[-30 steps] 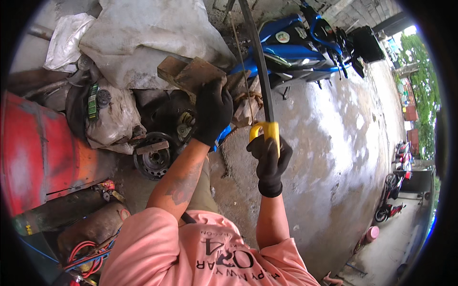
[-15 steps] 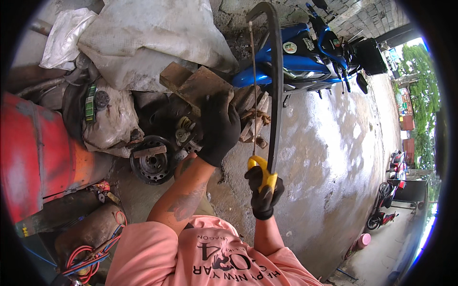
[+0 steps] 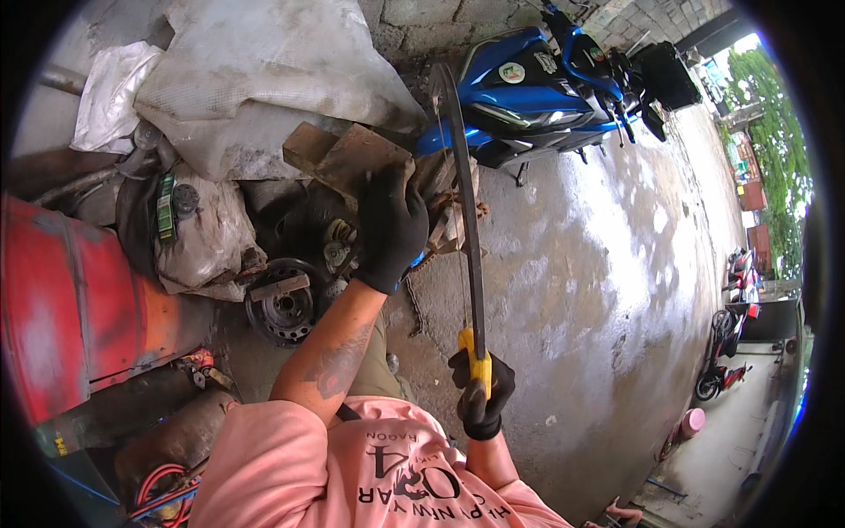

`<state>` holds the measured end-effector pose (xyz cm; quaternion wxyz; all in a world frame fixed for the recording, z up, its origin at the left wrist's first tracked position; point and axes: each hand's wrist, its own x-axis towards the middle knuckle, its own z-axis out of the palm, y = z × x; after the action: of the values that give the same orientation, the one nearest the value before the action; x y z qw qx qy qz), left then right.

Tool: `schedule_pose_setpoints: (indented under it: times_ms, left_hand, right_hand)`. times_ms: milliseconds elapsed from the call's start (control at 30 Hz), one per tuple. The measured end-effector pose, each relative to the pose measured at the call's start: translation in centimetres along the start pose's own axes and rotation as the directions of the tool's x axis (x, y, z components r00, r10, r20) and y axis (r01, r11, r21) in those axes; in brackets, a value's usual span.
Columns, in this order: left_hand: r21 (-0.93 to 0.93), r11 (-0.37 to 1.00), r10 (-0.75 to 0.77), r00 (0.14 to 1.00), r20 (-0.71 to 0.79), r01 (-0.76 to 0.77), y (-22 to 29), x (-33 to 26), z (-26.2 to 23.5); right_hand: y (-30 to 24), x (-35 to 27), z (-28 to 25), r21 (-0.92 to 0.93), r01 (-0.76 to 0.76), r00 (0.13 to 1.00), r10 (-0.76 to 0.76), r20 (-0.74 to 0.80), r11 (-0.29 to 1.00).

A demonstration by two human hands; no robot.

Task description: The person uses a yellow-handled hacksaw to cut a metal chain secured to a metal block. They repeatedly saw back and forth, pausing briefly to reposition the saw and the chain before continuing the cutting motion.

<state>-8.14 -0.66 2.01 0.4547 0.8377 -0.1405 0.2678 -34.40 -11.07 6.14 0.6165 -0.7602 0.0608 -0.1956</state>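
Observation:
My left hand [image 3: 393,231], in a black glove, is closed on the edge of a brown wooden block [image 3: 359,158]; its fingertips are partly hidden. My right hand [image 3: 486,398], also gloved in black, grips the yellow handle of a hacksaw [image 3: 472,238]. The saw's dark frame points away from me, and its thin blade runs along the frame's left side. Just right of my left hand, the blade passes over some wood pieces and a rusty chain [image 3: 453,204]. Whether it touches anything there I cannot tell.
A blue motorcycle [image 3: 528,97] stands at the far right of the work. A red drum [image 3: 88,308] lies at the left, near a steel wheel rim [image 3: 283,304] and a stuffed sack [image 3: 207,229]. Grey sheeting [image 3: 282,79] covers things at the back. Concrete floor [image 3: 572,290] stretches rightward.
The hacksaw has come back toward me with my right hand, and its frame now shows more edge-on. My left hand stays on the wooden block. The whole view has shifted slightly.

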Motion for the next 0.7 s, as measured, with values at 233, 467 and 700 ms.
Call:
schedule_pose_setpoints:
  times_ms: [233, 467, 700]
  left_hand:
    - [-0.079, 0.994, -0.071, 0.992, 0.102, 0.079, -1.3, 0.9, 0.4]
    - [0.047, 0.995, -0.089, 0.995, 0.041, 0.087, 0.0, 1.1, 1.4]
    - [-0.028, 0.999, -0.040, 0.999, 0.026, 0.041, -1.9, 0.9, 1.8]
  right_hand:
    - [-5.1, -3.7, -3.3, 0.178, -0.318, 0.925, 0.263, 0.276, 0.931]
    - [-5.1, -3.7, -2.4, 0.004, -0.278, 0.894, 0.258, 0.368, 0.960]
    - [-1.7, -4.1, -0.8, -0.341, 0.264, 0.942, -0.165, 0.291, 0.902]
